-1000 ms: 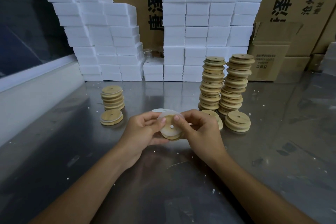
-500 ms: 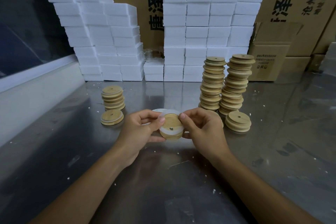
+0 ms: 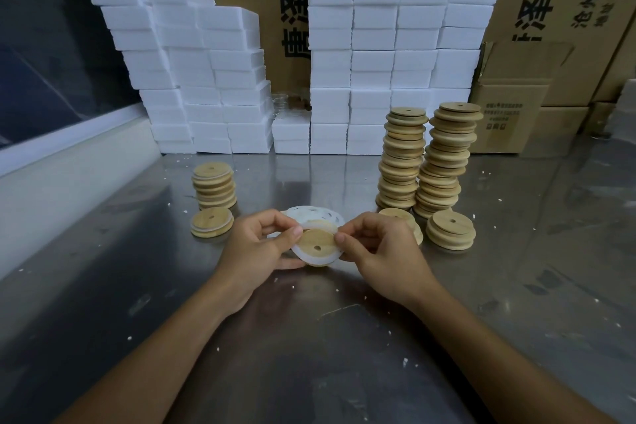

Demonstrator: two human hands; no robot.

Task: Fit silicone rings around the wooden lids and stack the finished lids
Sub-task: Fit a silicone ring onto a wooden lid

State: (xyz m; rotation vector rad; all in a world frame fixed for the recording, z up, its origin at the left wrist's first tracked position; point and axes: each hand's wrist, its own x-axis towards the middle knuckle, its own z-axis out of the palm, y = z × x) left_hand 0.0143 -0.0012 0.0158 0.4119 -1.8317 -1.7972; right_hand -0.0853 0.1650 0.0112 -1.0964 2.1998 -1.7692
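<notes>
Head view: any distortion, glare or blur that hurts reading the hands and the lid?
Head view: wide-angle bending bows the white foam blocks and cartons toward the edges; the steel table throws soft reflections without blown glare; light is dim and even; the left hand, right hand and wooden lid with its silicone ring are sharp; the corners soften.

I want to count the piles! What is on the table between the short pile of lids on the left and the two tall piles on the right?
In the head view, only bare metal table lies between the short pile and the tall piles.
</notes>
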